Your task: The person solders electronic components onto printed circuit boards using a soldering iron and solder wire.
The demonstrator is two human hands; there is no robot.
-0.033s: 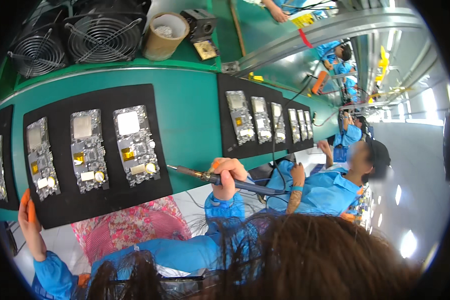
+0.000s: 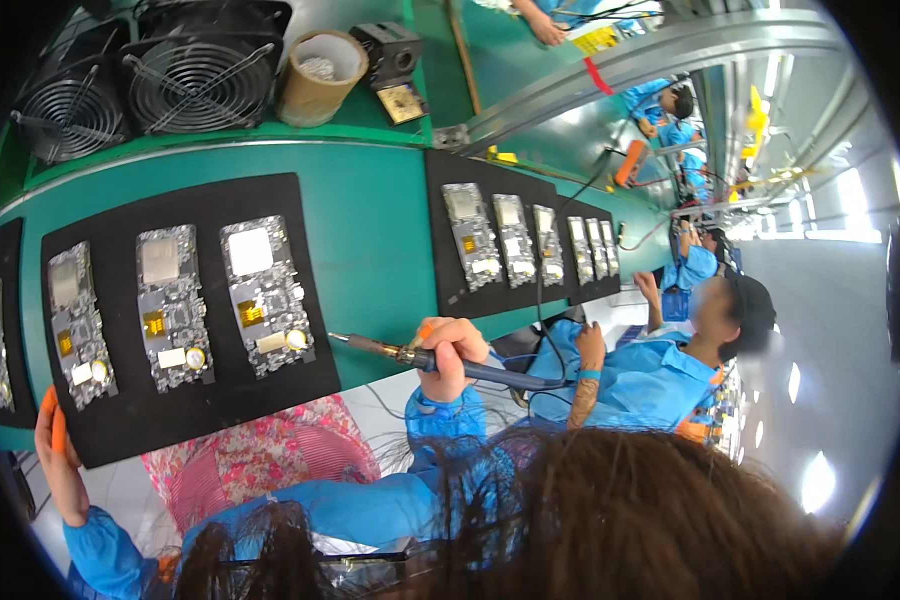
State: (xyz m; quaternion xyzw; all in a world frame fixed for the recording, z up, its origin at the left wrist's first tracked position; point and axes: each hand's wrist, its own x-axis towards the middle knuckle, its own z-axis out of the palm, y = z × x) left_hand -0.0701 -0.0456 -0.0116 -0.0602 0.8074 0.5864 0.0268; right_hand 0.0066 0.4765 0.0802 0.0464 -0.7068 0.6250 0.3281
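Observation:
My right hand [image 2: 450, 357] is closed around the blue handle of a soldering iron [image 2: 500, 376]. The iron's bare metal tip points left, just off the right edge of a black mat [image 2: 195, 405] and apart from the boards. Three populated circuit boards lie in a row on that mat: a right one [image 2: 267, 290], a middle one [image 2: 173, 300] and a left one [image 2: 80, 320]. Each carries a silver shield, a gold-coloured patch and a round cell near its lower end. My left hand [image 2: 60, 450], with orange finger covers, grips the mat's lower left edge; some fingers are hidden.
Further mats with boards [image 2: 470, 235] lie right and far left on the green bench [image 2: 370, 230]. Behind stand wire-guarded fans [image 2: 200, 85], a cardboard tub [image 2: 315, 80] and a black iron stand [image 2: 395, 60]. A co-worker in blue [image 2: 640, 370] sits at right. The iron's cord [image 2: 540, 270] hangs there.
The whole view has shifted slightly. My hands and the soldering iron keep about the same place relative to the mat and boards.

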